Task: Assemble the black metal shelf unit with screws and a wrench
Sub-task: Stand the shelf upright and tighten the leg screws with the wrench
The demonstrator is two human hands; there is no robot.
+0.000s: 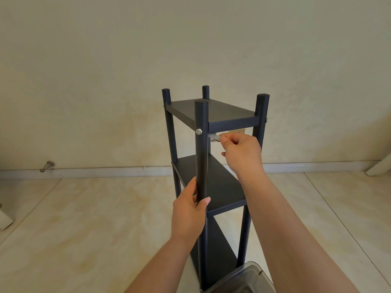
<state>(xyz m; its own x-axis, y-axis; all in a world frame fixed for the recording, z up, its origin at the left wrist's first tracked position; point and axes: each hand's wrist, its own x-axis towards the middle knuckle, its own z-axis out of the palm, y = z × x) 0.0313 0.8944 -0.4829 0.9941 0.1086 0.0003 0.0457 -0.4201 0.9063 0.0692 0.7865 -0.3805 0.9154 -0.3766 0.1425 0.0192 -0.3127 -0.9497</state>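
While left hand (189, 214) grips shelf post (201, 157), right hand (241, 151) fingers pinch wrench (214, 138) beside it.

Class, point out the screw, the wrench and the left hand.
screw (198, 131), head view, its silver head.
wrench (214, 137), head view, its exposed end.
left hand (189, 212), head view, its back.

black shelf unit (213, 111), silver screw (198, 131), perhaps silvery wrench (214, 138)

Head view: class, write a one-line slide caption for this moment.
Left hand grips the front post of the black shelf unit while the right hand holds a small wrench just under the top shelf.
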